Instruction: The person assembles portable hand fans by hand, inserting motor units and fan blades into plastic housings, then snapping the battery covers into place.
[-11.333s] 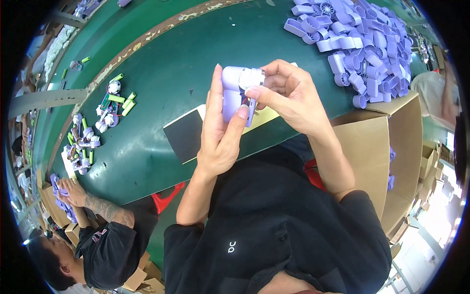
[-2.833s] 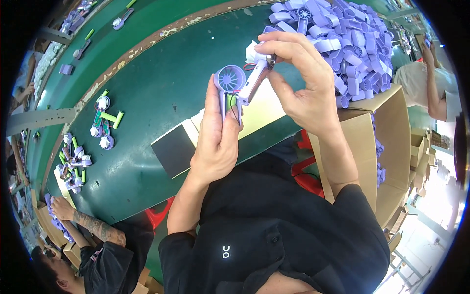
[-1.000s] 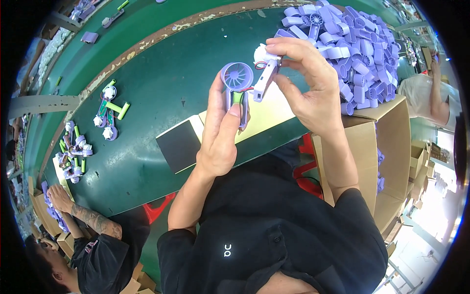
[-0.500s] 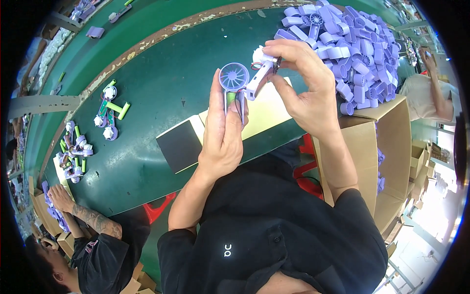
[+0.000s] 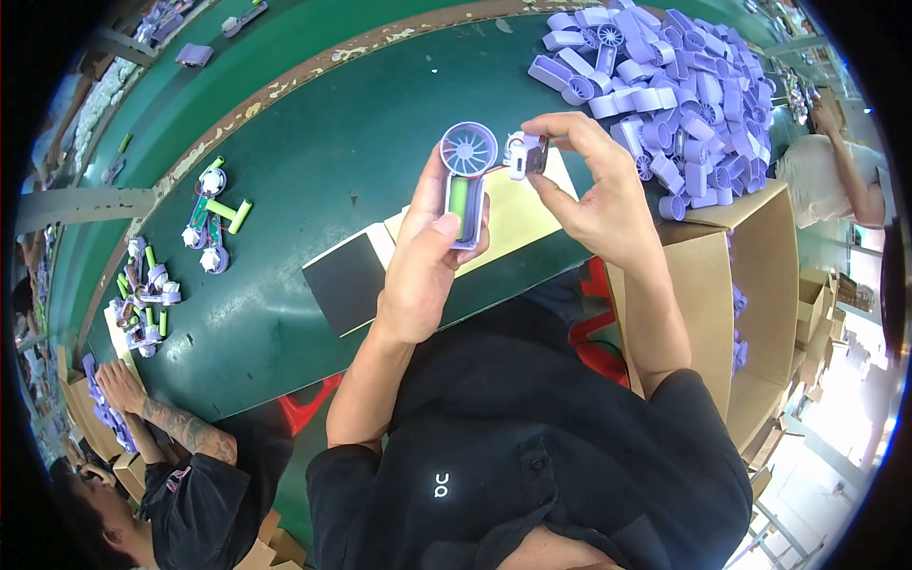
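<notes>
One purple shell (image 5: 468, 160) is pointing near-to-far, my left hand (image 5: 421, 268) clamping it. Just rightward, my right hand (image 5: 603, 201) is pinching a white part (image 5: 519, 154).

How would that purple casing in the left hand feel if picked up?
The purple casing is probably stiff and light, with thin plastic-looking walls, though the green cylinder inside may add weight. Its round end might be fragile, being slimly spoked.

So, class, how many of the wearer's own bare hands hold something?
2: the left hand holds a round-ended purple plastic casing; the right hand holds a small white-and-dark part. Neither hand is hidden.
</notes>
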{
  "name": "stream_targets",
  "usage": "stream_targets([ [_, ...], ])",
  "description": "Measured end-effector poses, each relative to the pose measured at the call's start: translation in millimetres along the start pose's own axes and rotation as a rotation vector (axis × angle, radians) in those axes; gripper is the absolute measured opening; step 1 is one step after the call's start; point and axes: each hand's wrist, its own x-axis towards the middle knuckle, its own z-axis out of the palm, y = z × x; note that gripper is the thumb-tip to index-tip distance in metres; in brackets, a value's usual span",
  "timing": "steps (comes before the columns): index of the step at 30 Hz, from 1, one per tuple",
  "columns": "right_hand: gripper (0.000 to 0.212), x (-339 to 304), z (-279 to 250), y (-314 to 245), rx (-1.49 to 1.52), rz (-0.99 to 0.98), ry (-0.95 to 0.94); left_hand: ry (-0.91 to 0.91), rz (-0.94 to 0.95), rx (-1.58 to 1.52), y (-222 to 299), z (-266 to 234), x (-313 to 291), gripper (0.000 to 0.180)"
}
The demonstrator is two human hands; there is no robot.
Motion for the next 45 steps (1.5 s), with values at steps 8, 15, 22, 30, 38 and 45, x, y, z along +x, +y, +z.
stream_targets([
  [8,0.038,6.8,-14.4,-19.7,0.061,-0.238,-0.021,-0.016,-0.052,0.334,3.8,8.3,-10.3,0.074],
  [15,0.026,19.3,-7.7,-15.2,0.123,-0.386,-0.131,-0.090,-0.130,0.265,9.7,3.4,-8.1,0.104],
  [22,0.016,23.1,-11.6,-17.2,0.388,-0.241,-0.245,0.008,-0.061,0.276,-0.1,5.5,-9.5,0.104],
  [30,0.008,7.8,7.4,-40.7,0.231,0.058,-0.084,-0.095,0.095,0.654,-8.3,-0.1,-15.9,0.076],
  [38,0.013,6.5,25.7,-32.6,0.157,-0.014,0.019,-0.005,0.119,0.641,-6.3,-11.0,-15.6,0.070],
  [45,0.019,-24.2,65.4,-8.1,0.163,0.087,-0.090,0.108,0.296,0.421,38.5,-72.3,5.6,0.031],
])
